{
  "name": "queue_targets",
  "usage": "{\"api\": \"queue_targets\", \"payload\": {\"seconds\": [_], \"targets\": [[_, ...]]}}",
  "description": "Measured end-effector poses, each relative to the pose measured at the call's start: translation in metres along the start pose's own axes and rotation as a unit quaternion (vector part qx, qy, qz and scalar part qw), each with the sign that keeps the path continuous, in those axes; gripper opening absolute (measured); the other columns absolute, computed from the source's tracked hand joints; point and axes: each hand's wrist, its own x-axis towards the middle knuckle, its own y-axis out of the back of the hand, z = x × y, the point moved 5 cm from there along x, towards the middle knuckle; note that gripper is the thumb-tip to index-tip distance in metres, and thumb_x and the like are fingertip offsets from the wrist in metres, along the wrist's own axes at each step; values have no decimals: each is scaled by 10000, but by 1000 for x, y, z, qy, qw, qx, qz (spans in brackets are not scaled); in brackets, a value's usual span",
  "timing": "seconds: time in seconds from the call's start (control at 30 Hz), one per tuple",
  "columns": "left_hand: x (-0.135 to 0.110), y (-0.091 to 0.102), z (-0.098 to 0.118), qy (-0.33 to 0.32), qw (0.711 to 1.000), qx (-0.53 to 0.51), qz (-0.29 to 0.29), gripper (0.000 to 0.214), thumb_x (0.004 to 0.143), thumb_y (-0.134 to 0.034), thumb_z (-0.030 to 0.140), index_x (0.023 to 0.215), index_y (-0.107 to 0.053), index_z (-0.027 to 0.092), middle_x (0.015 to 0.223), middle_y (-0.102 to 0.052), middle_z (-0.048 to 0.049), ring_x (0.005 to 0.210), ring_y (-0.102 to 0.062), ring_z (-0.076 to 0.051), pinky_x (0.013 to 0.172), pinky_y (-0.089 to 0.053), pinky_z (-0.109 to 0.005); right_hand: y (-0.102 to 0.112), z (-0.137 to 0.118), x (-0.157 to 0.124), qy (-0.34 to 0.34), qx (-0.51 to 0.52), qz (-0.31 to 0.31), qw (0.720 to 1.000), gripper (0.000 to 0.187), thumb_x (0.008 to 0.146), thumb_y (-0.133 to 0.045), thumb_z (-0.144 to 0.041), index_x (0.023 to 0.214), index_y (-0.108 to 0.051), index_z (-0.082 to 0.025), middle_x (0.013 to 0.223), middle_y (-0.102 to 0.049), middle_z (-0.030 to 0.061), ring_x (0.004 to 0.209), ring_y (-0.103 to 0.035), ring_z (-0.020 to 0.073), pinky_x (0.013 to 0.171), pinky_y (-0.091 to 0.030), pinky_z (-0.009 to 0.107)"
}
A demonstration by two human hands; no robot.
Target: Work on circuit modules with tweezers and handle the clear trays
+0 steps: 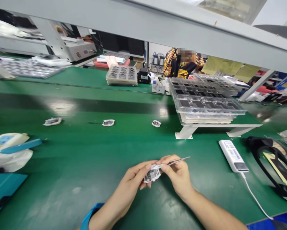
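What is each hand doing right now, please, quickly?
Left hand: closed in a grip on the small white-wrapped part.
Right hand: closed on the tweezers, fingertips also touching the part.

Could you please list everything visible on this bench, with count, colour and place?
board: one, white-edged, held between both hands.
tweezers: one, silver, in right hand.
loose boards: three, white-edged, in a row on the mat.
mat: one, green, covers the bench.
tray stack: one, clear, on a white stand, right.
far trays: one stack, beige, behind.
white device: one, with cable, right.
black loop: one, far right.
person: one, patterned top, behind.
left hand: holds board.
right hand: holds tweezers.
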Motion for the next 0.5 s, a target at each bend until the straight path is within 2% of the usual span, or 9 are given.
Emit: {"api": "queue_targets", "payload": {"seconds": [0.07, 0.13, 0.2, 0.27, 0.37, 0.5], "targets": [[-1, 1, 0, 7, 1000, -9, 6, 442, 736, -677, 519, 984, -715, 154, 675, -621, -4, 567, -472, -109, 521, -331, -223, -1, -7, 0, 44, -37, -17, 998, 33, 807, -729, -241, 819, -698, -236, 815, -731, 19, 718, -679, 171, 639, -550, 292], [-1, 2, 1, 12, 1000, -15, 11, 409, 725, -691, 506, 955, -694, 168, 627, -586, 26, 541, -461, -96, 508, -319, -208, -3, -18, -2, 125, -113, -37, 985, 48, 813, -718, -204, 830, -702, -246, 814, -746, 28, 780, -694, 205, 737, -537, 361], [-1, 3, 2, 17, 1000, -14, 14, 382, 718, -696, 502, 904, -678, 170, 590, -553, 46, 514, -444, -84, 491, -297, -199, -7, -30, -6, 209, -196, -65, 956, 110, 813, -710, -160, 856, -705, -261, 822, -765, 31, 808, -705, 227, 814, -497, 418], [-1, 4, 3, 23, 1000, -10, 15, 380, 713, -694, 507, 880, -670, 166, 573, -536, 55, 496, -429, -77, 481, -281, -196, -11, -39, -9, 259, -248, -93, 929, 163, 816, -700, -135, 893, -703, -278, 845, -776, 30, 799, -717, 235, 833, -473, 444], [-1, 4, 4, 35, 999, -6, 17, 401, 700, -696, 520, 881, -662, 163, 574, -537, 57, 489, -425, -75, 482, -286, -196, -14, -44, -10, 279, -277, -117, 912, 188, 828, -685, -136, 929, -698, -293, 858, -780, 25, 793, -728, 237, 851, -457, 461], [-1, 4, 2, 50, 999, 4, 8, 430, 682, -698, 542, 874, -659, 158, 584, -546, 51, 489, -424, -75, 486, -301, -197, -14, -42, -9, 274, -276, -133, 911, 186, 824, -691, -126, 922, -704, -283, 862, -781, 28, 784, -736, 230, 875, -446, 454]]}}
